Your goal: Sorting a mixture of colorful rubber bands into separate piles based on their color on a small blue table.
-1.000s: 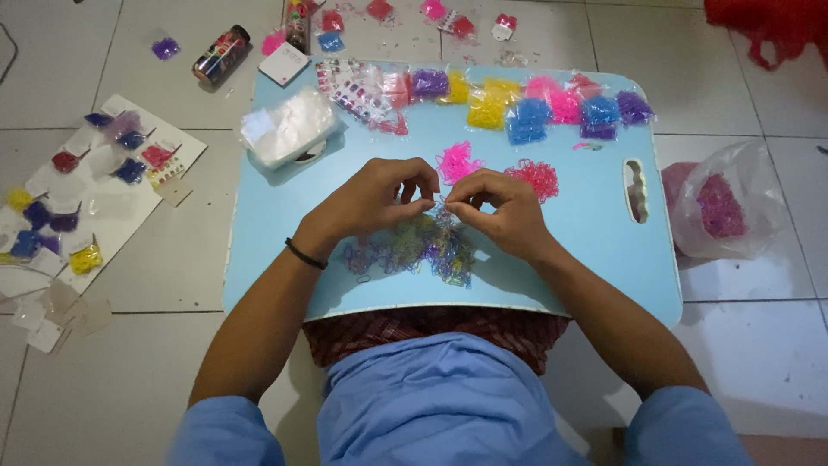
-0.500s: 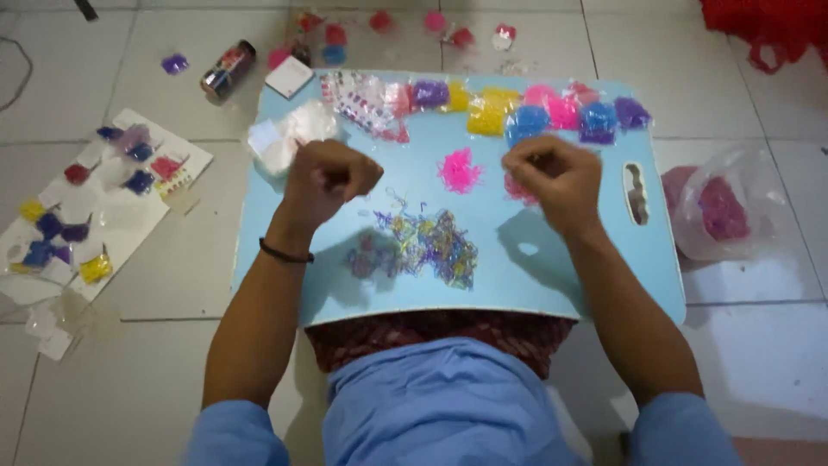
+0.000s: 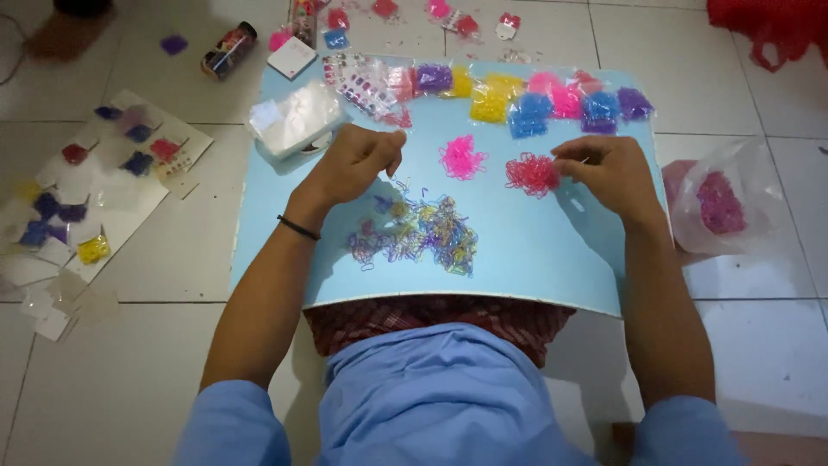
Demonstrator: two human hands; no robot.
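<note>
Sorting tiny rubber bands on a light blue lap tray. Left hand hovers w/ fingers curled, tips pinched; can't tell if it holds anything. Right hand is pinched at the edge of the red band pile, prob. picking 1 out. Pink pile sits between the hands; mixed pile nearer the body. Next move needs a fine pinch to lift 1 band w/o dragging others.

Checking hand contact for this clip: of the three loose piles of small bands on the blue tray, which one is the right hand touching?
The red pile, rightmost of the three. The right hand fingers rest at its edge; the pink pile and the mixed-colour pile lie apart.
</note>
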